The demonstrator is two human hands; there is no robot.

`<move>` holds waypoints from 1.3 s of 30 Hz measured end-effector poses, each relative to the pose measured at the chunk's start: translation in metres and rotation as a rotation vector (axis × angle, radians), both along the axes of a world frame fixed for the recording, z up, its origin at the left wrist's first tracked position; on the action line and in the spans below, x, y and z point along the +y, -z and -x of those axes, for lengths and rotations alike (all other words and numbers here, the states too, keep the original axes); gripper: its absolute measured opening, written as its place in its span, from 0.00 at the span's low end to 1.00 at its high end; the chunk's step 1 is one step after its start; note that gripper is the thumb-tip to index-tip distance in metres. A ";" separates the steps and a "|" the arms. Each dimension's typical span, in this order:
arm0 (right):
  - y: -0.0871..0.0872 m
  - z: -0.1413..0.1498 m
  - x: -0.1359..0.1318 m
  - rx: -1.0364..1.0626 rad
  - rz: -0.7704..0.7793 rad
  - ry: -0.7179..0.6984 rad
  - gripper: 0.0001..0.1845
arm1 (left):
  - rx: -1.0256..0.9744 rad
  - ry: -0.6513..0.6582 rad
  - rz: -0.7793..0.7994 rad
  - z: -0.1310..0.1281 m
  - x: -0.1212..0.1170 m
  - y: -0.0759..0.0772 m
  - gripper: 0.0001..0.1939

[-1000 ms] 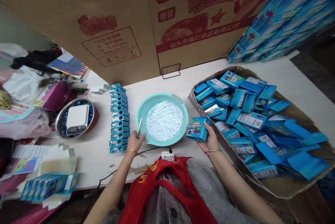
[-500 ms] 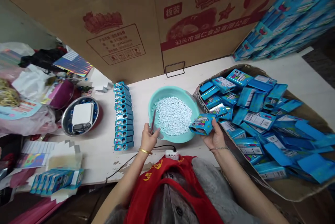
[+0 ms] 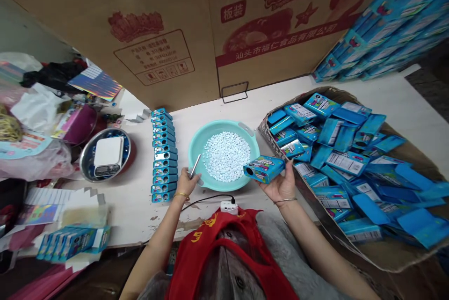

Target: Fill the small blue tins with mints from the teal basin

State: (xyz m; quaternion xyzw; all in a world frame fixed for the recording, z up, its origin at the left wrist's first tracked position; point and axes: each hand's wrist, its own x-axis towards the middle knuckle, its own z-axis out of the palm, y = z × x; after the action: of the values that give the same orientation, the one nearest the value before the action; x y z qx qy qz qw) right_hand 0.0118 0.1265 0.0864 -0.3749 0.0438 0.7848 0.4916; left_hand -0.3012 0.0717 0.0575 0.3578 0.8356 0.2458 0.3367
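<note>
The right hand (image 3: 278, 186) holds one blue box (image 3: 264, 169), the left hand (image 3: 185, 184) one metal spatula (image 3: 194, 166); one teal basin (image 3: 196, 150) sits beyond them, and about fourteen small boxes (image 3: 163, 155) line up left of the left hand.

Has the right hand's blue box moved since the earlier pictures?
Yes: the blue box has shifted left, further over the rim of the teal basin.

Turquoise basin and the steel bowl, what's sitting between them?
In the head view, a row of small blue boxes stands between the turquoise basin and the steel bowl.
</note>
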 end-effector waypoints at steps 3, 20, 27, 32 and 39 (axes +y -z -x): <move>0.000 -0.003 -0.002 -0.002 0.031 0.017 0.25 | 0.385 0.221 -0.029 -0.001 0.008 -0.020 0.25; 0.054 0.001 -0.004 -0.080 0.091 0.049 0.07 | 0.373 0.916 0.220 -0.080 0.079 0.057 0.30; 0.049 0.001 -0.006 -0.127 -0.032 -0.045 0.16 | 0.144 0.957 0.153 -0.105 0.067 0.061 0.32; 0.030 -0.015 0.002 -0.354 -0.216 -0.100 0.25 | 0.058 0.927 0.044 -0.082 0.070 0.043 0.24; 0.026 -0.015 0.014 -0.847 -0.547 -0.112 0.26 | 0.025 1.017 -0.175 -0.038 0.082 -0.035 0.19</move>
State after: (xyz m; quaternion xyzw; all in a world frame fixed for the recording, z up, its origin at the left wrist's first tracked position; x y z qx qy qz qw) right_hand 0.0271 0.1407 0.0605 -0.5194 -0.3867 0.5719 0.5036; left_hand -0.2631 0.1536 0.0922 0.7486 0.5362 0.1156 0.3725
